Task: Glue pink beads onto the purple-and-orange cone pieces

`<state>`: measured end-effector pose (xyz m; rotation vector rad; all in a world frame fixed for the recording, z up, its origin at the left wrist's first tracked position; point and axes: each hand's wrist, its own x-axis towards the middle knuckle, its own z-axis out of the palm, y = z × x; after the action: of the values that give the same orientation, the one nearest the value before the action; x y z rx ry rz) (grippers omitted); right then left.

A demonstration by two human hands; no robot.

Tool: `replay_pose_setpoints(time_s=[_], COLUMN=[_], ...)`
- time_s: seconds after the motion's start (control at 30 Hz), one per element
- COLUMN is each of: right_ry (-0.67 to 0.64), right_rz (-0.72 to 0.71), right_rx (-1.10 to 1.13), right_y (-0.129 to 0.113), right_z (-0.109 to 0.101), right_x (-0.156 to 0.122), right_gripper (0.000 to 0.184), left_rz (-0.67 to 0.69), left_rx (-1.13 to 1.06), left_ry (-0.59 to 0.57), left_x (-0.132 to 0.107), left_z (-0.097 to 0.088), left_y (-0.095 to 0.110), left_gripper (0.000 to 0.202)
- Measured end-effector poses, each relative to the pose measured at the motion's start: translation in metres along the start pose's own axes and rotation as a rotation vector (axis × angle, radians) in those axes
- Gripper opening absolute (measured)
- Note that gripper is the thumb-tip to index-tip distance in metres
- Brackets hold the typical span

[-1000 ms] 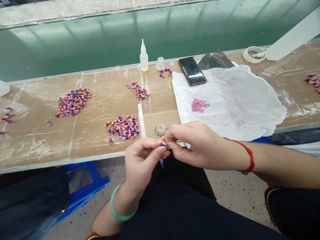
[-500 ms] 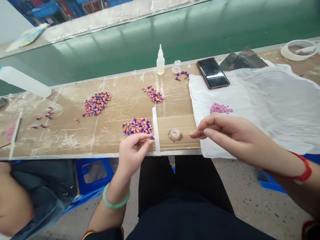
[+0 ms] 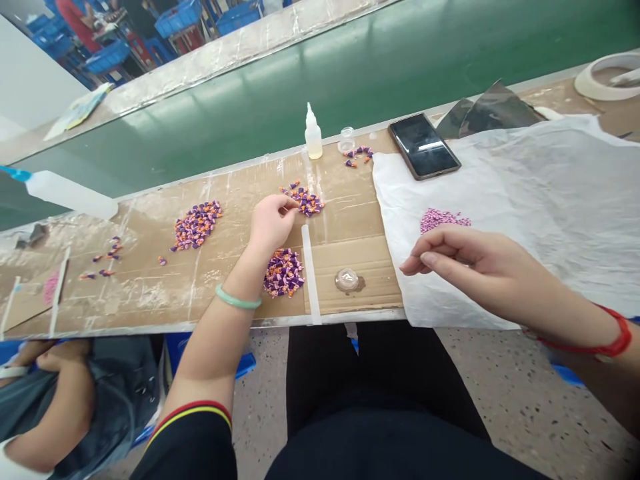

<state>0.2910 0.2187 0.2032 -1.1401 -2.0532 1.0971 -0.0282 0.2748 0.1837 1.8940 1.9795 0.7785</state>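
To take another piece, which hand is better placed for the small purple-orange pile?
Probably the left hand: its fingers reach the small purple-orange pile, while the right hand hovers over the crumpled white sheet.

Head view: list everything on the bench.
Squeeze bottle: one, translucent, far edge
Small jar: one, clear, beside the bottle
Smartphone: one, black, far edge
Dark film: one, dark grey, behind the sheet
Tape roll: one, off-white, far right
Tissue sheet: one, white, right side
Beads: one heap, pink, on the sheet
Purple-and-orange pieces: three heaps plus strays, on the cardboard
Round cap: one, clear, on the cardboard
Plastic strip: one, white, beside the cap
Left hand: one, fingertips at the heap beyond the strip
Right hand: one, above the sheet, fingers curled
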Motion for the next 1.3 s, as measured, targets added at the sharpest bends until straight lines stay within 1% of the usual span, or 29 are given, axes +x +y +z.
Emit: replay_pose_setpoints(time_s=[0.07,0.17,0.3,0.43,0.5,0.53,0.6,0.67,0.73,0.83,0.93,1.0,1.07,1.13,1.3], right_ry=[0.013,0.035,0.046,0.066,0.086,0.096,0.129,0.181,0.242,0.307,0.273,0.201,0.15,0.128,0.116], right_rz=[0.0,0.023,0.063,0.074,0.08,0.09,0.12,0.154,0.166,0.151,0.123,0.078,0.018,-0.024,-0.017], right_rx=[0.0,-0.005,0.009,0.023,0.026,0.028,0.03,0.035,0.047,0.034,-0.129,-0.277,-0.406,-0.505,-0.613], right_y=[0.002,0.004,0.007,0.01,0.012,0.013,0.015,0.015,0.014,0.017,0.031,0.045,0.057,0.066,0.072], right_z=[-0.002,-0.005,-0.008,-0.011,-0.013,-0.015,-0.018,-0.023,-0.029,-0.038,-0.045,-0.047,-0.045,-0.041,-0.033], right_x=[-0.002,-0.006,-0.008,-0.01,-0.012,-0.013,-0.016,-0.019,-0.02,-0.019,-0.015,-0.011,-0.007,-0.004,0.002], right_gripper=[0.02,0.02,0.02,0.021,0.021,0.022,0.023,0.022,0.02,0.014,0.01,0.01,0.011,0.01,0.006], left_rz=[0.017,0.037,0.066,0.072,0.049,0.03,-0.026,-0.107,-0.193,-0.28,-0.29,-0.282,-0.289,-0.296,-0.269], left_rx=[0.056,0.095,0.121,0.138,0.08,0.013,-0.19,-0.422,-0.606,-0.812,-1.004,-1.049,-1.05,-1.062,-1.145], left_ry=[-0.036,-0.069,-0.062,-0.038,-0.023,-0.016,-0.003,-0.001,0.004,0.033,0.065,0.095,0.103,0.048,-0.209], left_x=[0.017,0.03,0.032,0.026,0.019,0.014,0.001,-0.013,-0.029,-0.05,-0.069,-0.08,-0.091,-0.102,-0.123], left_z=[0.009,0.017,0.018,0.012,0.006,0.003,-0.003,-0.007,-0.01,-0.012,-0.013,-0.013,-0.014,-0.013,-0.009], left_y=[0.0,0.0,0.003,0.009,0.012,0.015,0.02,0.026,0.032,0.039,0.044,0.047,0.05,0.052,0.051], left_gripper=[0.016,0.018,0.012,0.01,0.008,0.007,0.004,0.017,0.029,0.028,0.033,0.035,0.031,0.027,0.021])
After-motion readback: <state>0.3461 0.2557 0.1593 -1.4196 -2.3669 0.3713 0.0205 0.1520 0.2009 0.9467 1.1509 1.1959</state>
